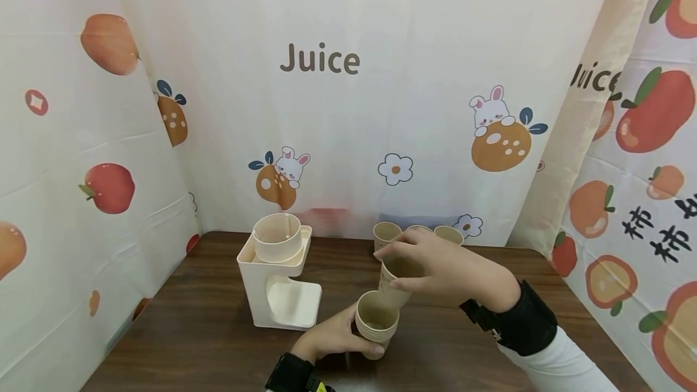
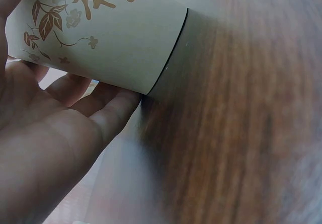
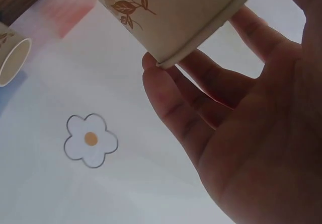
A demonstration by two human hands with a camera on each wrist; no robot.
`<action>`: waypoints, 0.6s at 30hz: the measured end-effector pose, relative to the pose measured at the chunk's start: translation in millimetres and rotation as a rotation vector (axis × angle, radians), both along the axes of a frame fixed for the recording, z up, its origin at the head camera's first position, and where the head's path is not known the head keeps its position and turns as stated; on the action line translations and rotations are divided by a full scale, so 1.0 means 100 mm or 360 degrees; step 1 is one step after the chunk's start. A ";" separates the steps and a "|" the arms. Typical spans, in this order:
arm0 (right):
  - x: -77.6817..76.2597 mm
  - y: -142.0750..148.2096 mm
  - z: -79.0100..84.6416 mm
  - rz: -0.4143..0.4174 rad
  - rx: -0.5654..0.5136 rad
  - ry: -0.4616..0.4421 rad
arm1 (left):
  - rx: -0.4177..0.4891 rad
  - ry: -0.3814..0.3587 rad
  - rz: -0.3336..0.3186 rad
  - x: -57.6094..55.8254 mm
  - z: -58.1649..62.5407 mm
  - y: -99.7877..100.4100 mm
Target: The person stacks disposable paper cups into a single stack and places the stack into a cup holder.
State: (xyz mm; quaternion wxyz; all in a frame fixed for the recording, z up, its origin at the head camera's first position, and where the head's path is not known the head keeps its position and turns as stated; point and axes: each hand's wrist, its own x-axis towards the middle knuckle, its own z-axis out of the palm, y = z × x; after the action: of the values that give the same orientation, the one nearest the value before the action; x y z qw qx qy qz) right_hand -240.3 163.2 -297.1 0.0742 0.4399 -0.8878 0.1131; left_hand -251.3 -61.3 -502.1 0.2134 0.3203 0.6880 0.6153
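Observation:
In the head view, my left hand [image 1: 339, 339] grips a stack of nested paper cups [image 1: 376, 334] low on its side, just over the wooden table. Brown leaves, flowers and lettering decorate the outermost cup [image 2: 100, 38] in the left wrist view. My right hand [image 1: 438, 264] holds a single paper cup [image 1: 392, 290] near its rim, slightly tilted, behind and just above the stack. From the right wrist, that cup [image 3: 176, 17] shows the same brown print, with fingertips at its rim. Whether the single cup touches the stack cannot be told.
Left of my hands stands a cream-coloured device [image 1: 255, 295] with a round container [image 1: 276, 245] on top and a flat base. Three paper cups [image 1: 384, 232] stand along the table's back edge, partly behind my right hand. Printed curtains [image 1: 348, 114] enclose the wooden table [image 1: 218, 307].

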 end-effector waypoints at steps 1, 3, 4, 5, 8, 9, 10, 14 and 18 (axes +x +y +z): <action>0.02 -0.01 0.00 0.0003 -0.0003 -0.0001 | 0.0002 0.0002 -0.0003 0.00 0.00 0.00; 0.05 -0.03 0.00 -0.0002 -0.0003 -0.0025 | -0.0003 0.0009 -0.0005 0.00 0.01 0.01; 0.07 -0.04 0.00 -0.0005 -0.0001 -0.0035 | -0.0006 0.0009 -0.0006 0.00 0.01 0.01; 0.08 -0.05 0.00 0.0000 -0.0001 -0.0043 | -0.0008 0.0010 -0.0006 0.00 0.01 0.01; 0.10 -0.08 -0.02 0.0036 0.0003 -0.0059 | -0.0010 0.0011 -0.0016 0.00 0.01 0.01; 0.11 -0.09 -0.03 0.0051 0.0001 -0.0066 | -0.0004 0.0006 -0.0024 0.00 0.01 0.00; 0.11 -0.09 -0.03 0.0061 0.0004 -0.0073 | -0.0003 0.0007 -0.0027 0.00 0.01 0.00; 0.13 -0.12 -0.05 0.0071 0.0011 -0.0127 | -0.0006 0.0002 -0.0031 -0.01 0.02 0.00; 0.13 -0.15 -0.08 0.0078 0.0047 -0.0171 | -0.0028 -0.0014 -0.0017 -0.01 0.02 0.00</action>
State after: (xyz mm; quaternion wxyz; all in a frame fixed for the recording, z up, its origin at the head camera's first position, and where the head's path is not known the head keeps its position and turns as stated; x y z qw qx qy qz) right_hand -227.0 147.7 -305.2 0.0172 0.4560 -0.8810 0.1253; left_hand -252.5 -61.6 -500.0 0.2225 0.3192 0.6907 0.6096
